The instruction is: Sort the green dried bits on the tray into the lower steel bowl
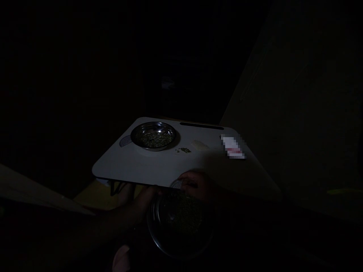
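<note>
The scene is very dark. A large metal bowl (pixel 160 245) sits low in front of me, below the table's near edge, with a mass of small green pieces (pixel 188 215) inside. My left hand (pixel 147 196) is at the bowl's far left rim, its fingers closed there and partly lost in shadow. Over the far right side of the same bowl, my right hand (pixel 197 185) has its fingers curled together by the table edge; whatever they hold is too dark to make out.
On the white folding table (pixel 127 166) stands a shiny steel bowl (pixel 153 147) with green and pale bits. Right of it lie a little pile of green bits (pixel 185 150) and a pale patch (pixel 199 144). A phone-like object (pixel 233 146) lies farther right. A wall (pixel 297 113) rises beyond.
</note>
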Motion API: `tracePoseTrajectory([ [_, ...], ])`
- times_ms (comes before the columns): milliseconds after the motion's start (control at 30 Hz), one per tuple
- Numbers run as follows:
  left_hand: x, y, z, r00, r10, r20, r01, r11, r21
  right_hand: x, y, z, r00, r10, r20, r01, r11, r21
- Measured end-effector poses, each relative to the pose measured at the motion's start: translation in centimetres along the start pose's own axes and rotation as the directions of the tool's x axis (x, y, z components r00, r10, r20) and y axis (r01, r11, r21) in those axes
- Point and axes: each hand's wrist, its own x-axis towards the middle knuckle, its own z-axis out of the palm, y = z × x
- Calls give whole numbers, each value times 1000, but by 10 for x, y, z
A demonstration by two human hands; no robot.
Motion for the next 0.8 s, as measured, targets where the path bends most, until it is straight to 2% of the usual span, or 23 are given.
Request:
tracePoseTrajectory([
  [100, -2, 2, 1, 1000, 27, -12, -27, 1000, -1, 4, 1, -9, 999, 11, -30, -12, 999, -50],
  [233, -4, 6, 0, 1000, 14, 23, -13, 1000, -7, 20, 23, -34, 988, 25, -154, -48, 988, -149],
  [333, -6, 6, 1, 999, 28, -30, -27, 1000, 5, 30, 42, -50, 970, -4, -243, -54, 971, -231],
  [400, -7, 5, 2, 997, 39, -63, -38, 999, 12, 34, 48, -56, 964, -25, -264, -49, 961, -272],
  [500, -9, 6, 3, 994, 47, -99, -47, 999, 6, 39, 50, -59, 964, -13, -267, -71, 950, -303],
  [667, -15, 16, 3, 1000, -6, -26, 6, 1000, 4, 51, 51, -55, 964, -34, -265, -44, 958, -284],
  [800, -22, 25, 3, 1000, -10, -13, 10, 1000, -17, 63, 54, -50, 945, -41, -324, -47, 965, -257],
])
